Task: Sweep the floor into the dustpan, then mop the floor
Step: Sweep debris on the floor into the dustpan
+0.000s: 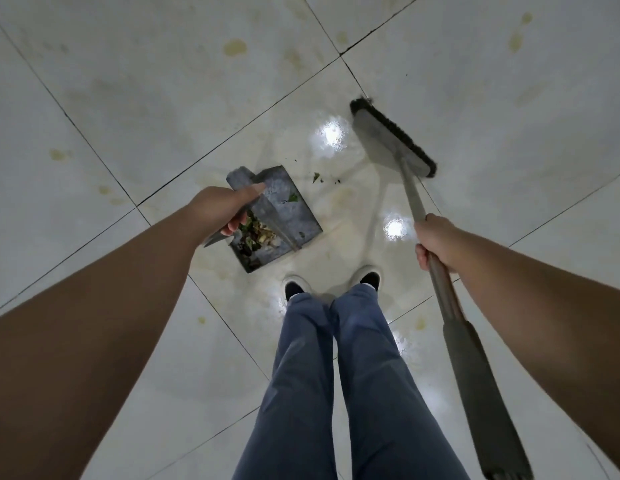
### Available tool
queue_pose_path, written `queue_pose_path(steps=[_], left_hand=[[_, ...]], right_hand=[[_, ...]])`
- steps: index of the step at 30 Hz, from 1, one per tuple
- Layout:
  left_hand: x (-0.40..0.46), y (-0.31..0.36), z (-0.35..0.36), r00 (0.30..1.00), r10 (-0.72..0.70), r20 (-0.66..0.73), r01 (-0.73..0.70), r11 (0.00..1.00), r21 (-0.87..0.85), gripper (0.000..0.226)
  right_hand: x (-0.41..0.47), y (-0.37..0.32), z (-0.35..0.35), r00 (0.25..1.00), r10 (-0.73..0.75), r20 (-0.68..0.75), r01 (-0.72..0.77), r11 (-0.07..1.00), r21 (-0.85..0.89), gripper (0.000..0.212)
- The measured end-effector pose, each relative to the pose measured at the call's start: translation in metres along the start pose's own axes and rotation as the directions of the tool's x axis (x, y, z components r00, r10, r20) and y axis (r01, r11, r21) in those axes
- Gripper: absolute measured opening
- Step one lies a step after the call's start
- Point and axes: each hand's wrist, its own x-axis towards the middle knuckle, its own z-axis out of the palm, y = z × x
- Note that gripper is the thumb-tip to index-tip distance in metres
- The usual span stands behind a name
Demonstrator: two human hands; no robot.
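Dustpan [284, 206]: left hand [222, 209] clamped on handle, mouth toward scraps [317, 177] at 1 o'clock. Broom [391, 140]: right hand [436, 242] gripping shaft, poised to sweep.

Left hand [220, 209] grips dustpan [294, 209] holding debris [256, 233]; right hand [436, 242] grips broom [393, 136].

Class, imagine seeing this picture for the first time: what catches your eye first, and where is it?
The grey dustpan at centre, holding leaf scraps, its handle gripped by the left hand. To its right, the right hand holds a long broom, bristles on the shiny, yellow-stained floor. A few green bits lie between them.
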Motion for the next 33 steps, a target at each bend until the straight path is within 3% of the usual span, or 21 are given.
queue_pose_path(steps=[3,7,12,15,20,27,31,33], left_hand=[[0.0,-0.005,0.001,1.0,0.002,-0.011,-0.002,1.0,0.025,0.055],[0.0,-0.012,-0.001,0.999,0.015,-0.031,-0.015,1.0,0.011,0.057],[0.0,-0.017,-0.001,0.999,0.028,-0.023,-0.027,0.998,0.058,0.055],[0.0,-0.018,-0.01,0.999,0.047,-0.014,-0.045,0.992,0.117,0.058],[-0.012,-0.033,-0.012,0.999,0.045,0.021,-0.048,0.985,0.168,0.059],[-0.014,-0.049,-0.016,0.999,-0.002,-0.053,0.003,1.0,0.018,0.06],[-0.012,-0.064,-0.009,0.999,-0.027,-0.041,0.025,0.998,-0.05,0.058],[-0.01,-0.067,-0.003,0.998,-0.028,-0.051,0.025,0.998,-0.065,0.057]], right_hand=[[-0.007,0.009,0.009,0.998,-0.008,0.057,0.011,0.999,-0.051,0.006],[-0.035,0.022,0.031,0.979,0.067,0.191,-0.036,0.986,-0.162,0.021],[-0.087,0.026,0.067,0.886,0.22,0.409,-0.19,0.975,-0.113,0.011],[-0.107,0.034,0.061,0.88,0.252,0.404,-0.218,0.967,-0.129,0.026],[-0.141,0.041,0.014,0.896,0.202,0.396,-0.208,0.978,-0.03,0.016],[-0.112,0.01,-0.008,0.957,0.14,0.253,-0.149,0.989,0.017,0.025],[-0.081,-0.017,0.014,0.944,0.178,0.279,-0.207,0.975,0.079,0.03],[-0.074,-0.02,0.039,0.919,0.239,0.313,-0.254,0.967,0.005,0.034]])
